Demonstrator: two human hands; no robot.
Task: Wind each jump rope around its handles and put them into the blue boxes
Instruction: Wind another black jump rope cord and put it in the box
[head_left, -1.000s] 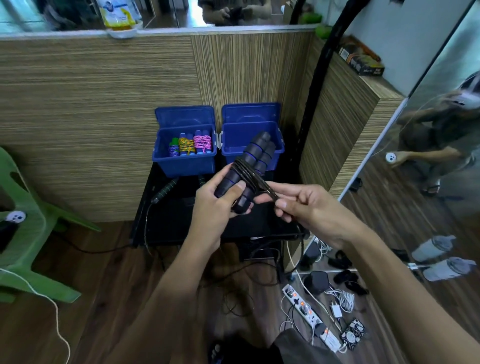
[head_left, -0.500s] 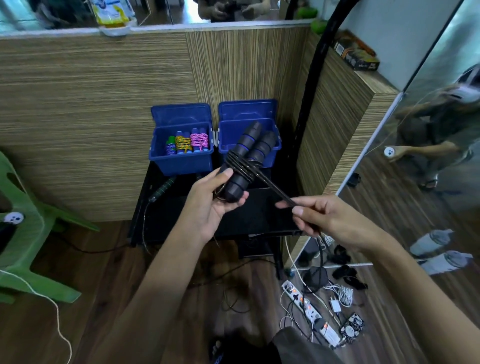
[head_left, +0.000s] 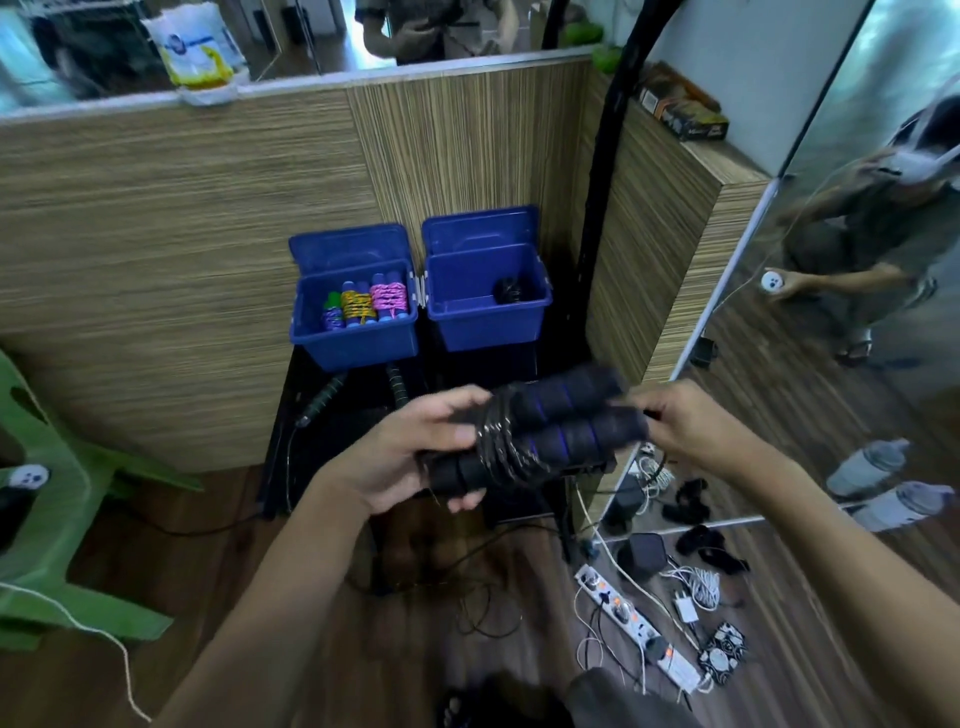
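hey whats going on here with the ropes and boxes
A person is bundling a black jump rope: the left hand grips the two foam handles with the cord wound around their middle, while the right hand touches the far ends of the handles. The left blue box already holds three wound colourful ropes, and the right blue box has a dark bundle inside. Another dark-handled rope lies unwound on the black table.
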